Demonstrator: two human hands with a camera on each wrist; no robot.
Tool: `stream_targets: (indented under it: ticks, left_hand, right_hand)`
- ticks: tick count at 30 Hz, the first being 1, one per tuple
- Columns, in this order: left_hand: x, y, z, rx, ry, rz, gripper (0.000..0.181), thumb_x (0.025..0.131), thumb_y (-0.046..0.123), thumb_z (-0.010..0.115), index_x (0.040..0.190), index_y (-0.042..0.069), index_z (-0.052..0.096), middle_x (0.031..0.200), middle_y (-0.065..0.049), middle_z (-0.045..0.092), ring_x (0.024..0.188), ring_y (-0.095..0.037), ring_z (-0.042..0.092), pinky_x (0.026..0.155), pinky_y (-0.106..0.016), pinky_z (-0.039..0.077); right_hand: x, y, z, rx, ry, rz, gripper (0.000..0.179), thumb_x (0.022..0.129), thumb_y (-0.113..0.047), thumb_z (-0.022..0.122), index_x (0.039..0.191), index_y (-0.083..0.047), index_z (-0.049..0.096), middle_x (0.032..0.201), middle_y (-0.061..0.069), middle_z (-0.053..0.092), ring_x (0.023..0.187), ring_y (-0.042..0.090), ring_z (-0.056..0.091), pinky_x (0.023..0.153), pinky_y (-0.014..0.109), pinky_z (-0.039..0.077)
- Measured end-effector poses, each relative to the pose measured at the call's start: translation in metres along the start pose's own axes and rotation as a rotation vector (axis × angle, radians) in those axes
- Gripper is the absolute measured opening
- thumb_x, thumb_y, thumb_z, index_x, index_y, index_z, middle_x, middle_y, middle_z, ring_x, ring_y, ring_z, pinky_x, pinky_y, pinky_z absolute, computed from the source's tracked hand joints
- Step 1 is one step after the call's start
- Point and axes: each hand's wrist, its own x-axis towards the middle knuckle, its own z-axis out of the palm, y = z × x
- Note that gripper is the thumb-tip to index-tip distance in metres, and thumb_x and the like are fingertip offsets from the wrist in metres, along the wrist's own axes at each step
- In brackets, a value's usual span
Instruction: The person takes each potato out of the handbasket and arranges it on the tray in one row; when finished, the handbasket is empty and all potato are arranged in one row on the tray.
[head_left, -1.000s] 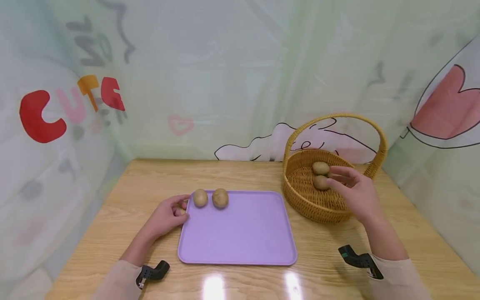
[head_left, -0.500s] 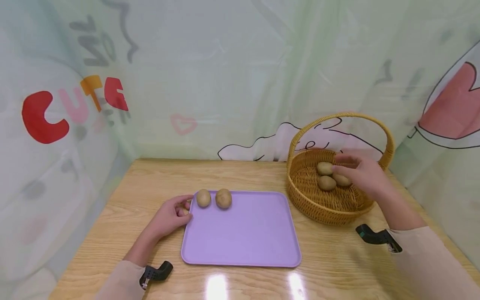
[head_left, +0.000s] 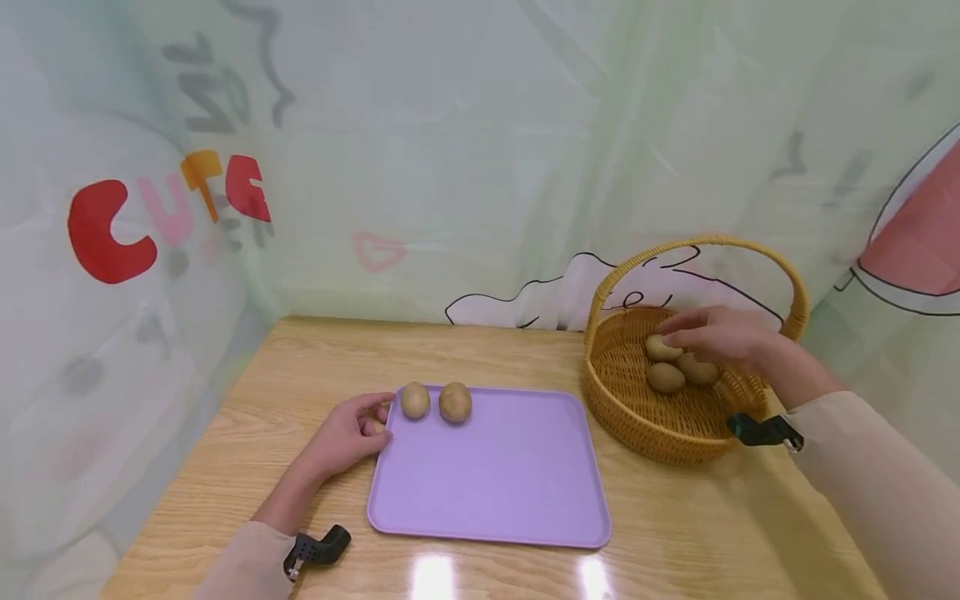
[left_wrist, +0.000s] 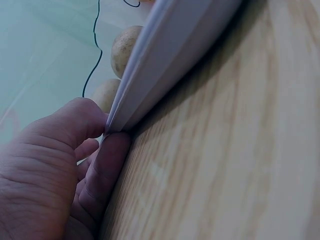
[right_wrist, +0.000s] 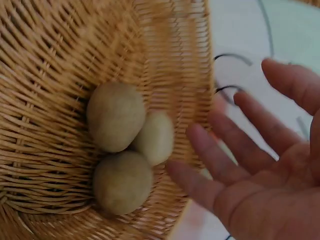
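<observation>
My left hand point(head_left: 347, 439) pinches the left rim of a purple tray point(head_left: 487, 483), thumb and fingers on its edge in the left wrist view. Two potatoes lie in the tray's far left corner, a left potato point(head_left: 415, 401) and a right potato point(head_left: 455, 403). Over the wicker basket point(head_left: 637, 425), my right hand point(head_left: 723, 335) hovers with spread fingers point(right_wrist: 240, 130) and nothing in them. Inside the basket three potatoes rest close together: a near potato point(head_left: 665, 377), a far potato point(head_left: 663, 348) and a right potato point(head_left: 697, 369), partly covered by the hand in the head view.
The basket's tall arched handle point(head_left: 701, 242) rises above its rim. Both tray and basket stand on a wooden table point(head_left: 330, 354). A printed curtain point(head_left: 420, 150) hangs along the table's back and sides.
My right hand has drawn off the potatoes in the basket, leaving three in view there, and its fingers have opened out. The left hand stays at the tray rim. The head view has shifted slightly.
</observation>
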Motion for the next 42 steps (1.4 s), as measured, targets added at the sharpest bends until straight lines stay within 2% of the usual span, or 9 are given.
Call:
stream_targets:
  ticks: [3, 6, 11, 14, 17, 24, 27, 33, 42]
  left_hand:
    - [0.0, 0.003, 0.004, 0.007, -0.006, 0.004, 0.059, 0.081, -0.001, 0.072, 0.136, -0.002, 0.051, 0.102, -0.015, 0.057, 0.059, -0.012, 0.05, 0.05, -0.021, 0.042]
    - [-0.001, 0.003, 0.007, 0.003, -0.009, 0.008, 0.059, 0.08, -0.002, 0.072, 0.136, -0.002, 0.052, 0.102, -0.015, 0.057, 0.058, -0.012, 0.049, 0.049, -0.021, 0.041]
    - [-0.002, 0.0, 0.009, -0.002, -0.019, 0.014, 0.058, 0.081, 0.002, 0.073, 0.136, 0.001, 0.053, 0.101, -0.012, 0.057, 0.059, -0.012, 0.052, 0.05, -0.023, 0.045]
    - [-0.001, 0.0, 0.009, 0.019, -0.015, -0.001, 0.059, 0.081, 0.004, 0.073, 0.136, 0.004, 0.053, 0.101, -0.009, 0.057, 0.059, -0.012, 0.052, 0.05, -0.023, 0.044]
    - [-0.001, 0.001, 0.008, 0.037, -0.006, -0.009, 0.058, 0.081, 0.004, 0.073, 0.136, 0.006, 0.054, 0.1, -0.007, 0.057, 0.058, -0.011, 0.051, 0.05, -0.023, 0.043]
    - [-0.002, 0.002, 0.004, 0.024, -0.004, 0.005, 0.058, 0.081, 0.003, 0.073, 0.136, 0.003, 0.054, 0.1, -0.01, 0.057, 0.058, -0.011, 0.051, 0.049, -0.022, 0.042]
    - [-0.002, 0.001, 0.004, 0.016, 0.0, 0.007, 0.058, 0.081, 0.002, 0.073, 0.136, 0.003, 0.053, 0.1, -0.011, 0.057, 0.059, -0.012, 0.052, 0.049, -0.023, 0.043]
    - [-0.001, -0.003, 0.005, 0.02, 0.01, -0.014, 0.059, 0.081, 0.003, 0.073, 0.136, 0.006, 0.054, 0.1, -0.008, 0.057, 0.059, -0.011, 0.052, 0.05, -0.022, 0.043]
    - [0.0, 0.0, 0.002, 0.057, 0.02, -0.02, 0.059, 0.08, 0.005, 0.074, 0.136, 0.007, 0.055, 0.099, -0.006, 0.057, 0.058, -0.01, 0.049, 0.049, -0.022, 0.041]
  right_hand:
    - [0.005, 0.013, 0.001, -0.069, -0.026, -0.042, 0.061, 0.092, -0.043, 0.064, 0.137, -0.003, 0.053, 0.139, 0.022, 0.048, 0.128, 0.04, 0.041, 0.098, 0.054, 0.038]
    - [0.009, 0.021, 0.001, -0.131, -0.064, -0.086, 0.053, 0.093, -0.034, 0.065, 0.135, -0.003, 0.056, 0.135, 0.018, 0.054, 0.126, 0.037, 0.043, 0.099, 0.05, 0.037]
    - [0.014, 0.03, 0.0, -0.217, -0.128, -0.086, 0.047, 0.088, -0.029, 0.07, 0.129, -0.008, 0.063, 0.134, 0.013, 0.055, 0.113, 0.025, 0.049, 0.088, 0.035, 0.042]
    - [0.016, 0.034, 0.002, -0.227, -0.158, -0.082, 0.044, 0.085, -0.024, 0.072, 0.125, -0.008, 0.066, 0.134, 0.016, 0.054, 0.105, 0.023, 0.047, 0.083, 0.031, 0.042]
    - [0.02, 0.036, 0.006, -0.211, -0.193, -0.098, 0.041, 0.083, -0.02, 0.072, 0.121, -0.005, 0.067, 0.133, 0.021, 0.052, 0.107, 0.026, 0.047, 0.082, 0.032, 0.044]
    - [0.028, 0.031, 0.014, -0.251, -0.168, -0.119, 0.042, 0.082, -0.02, 0.074, 0.121, -0.005, 0.067, 0.131, 0.02, 0.053, 0.111, 0.03, 0.046, 0.084, 0.036, 0.042]
    - [0.032, 0.028, 0.018, -0.207, -0.184, -0.099, 0.045, 0.083, -0.018, 0.074, 0.123, 0.0, 0.064, 0.133, 0.023, 0.051, 0.108, 0.03, 0.05, 0.083, 0.037, 0.046]
    - [0.038, 0.026, 0.025, -0.03, -0.226, -0.012, 0.049, 0.084, -0.01, 0.072, 0.126, 0.008, 0.056, 0.123, 0.022, 0.054, 0.099, 0.027, 0.055, 0.079, 0.044, 0.053]
    - [0.041, 0.022, 0.031, 0.049, -0.255, 0.038, 0.052, 0.085, -0.009, 0.07, 0.131, 0.008, 0.052, 0.124, 0.023, 0.05, 0.104, 0.03, 0.053, 0.082, 0.048, 0.053]
